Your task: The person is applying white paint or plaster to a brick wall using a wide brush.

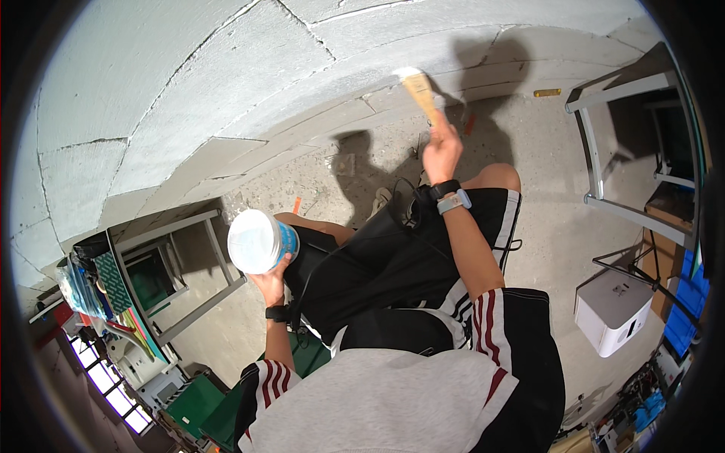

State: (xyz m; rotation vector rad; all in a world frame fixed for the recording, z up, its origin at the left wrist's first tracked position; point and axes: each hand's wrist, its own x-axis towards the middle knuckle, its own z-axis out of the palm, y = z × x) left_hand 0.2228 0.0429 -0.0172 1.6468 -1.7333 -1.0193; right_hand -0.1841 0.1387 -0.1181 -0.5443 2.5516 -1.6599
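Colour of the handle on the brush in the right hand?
The brush handle is yellowish tan; head view shows it best.

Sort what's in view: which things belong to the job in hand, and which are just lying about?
In use, it seems:
- brush, in the right hand
- white tub, in the left hand
- block wall, by the brush tip

Apparently just lying about:
- white box, on the right
- yellow bar, near the wall

One white box-shaped unit point(613, 309) stood at right, near a grey metal frame point(634, 218); one short yellow bar point(547, 93) lay beyond.
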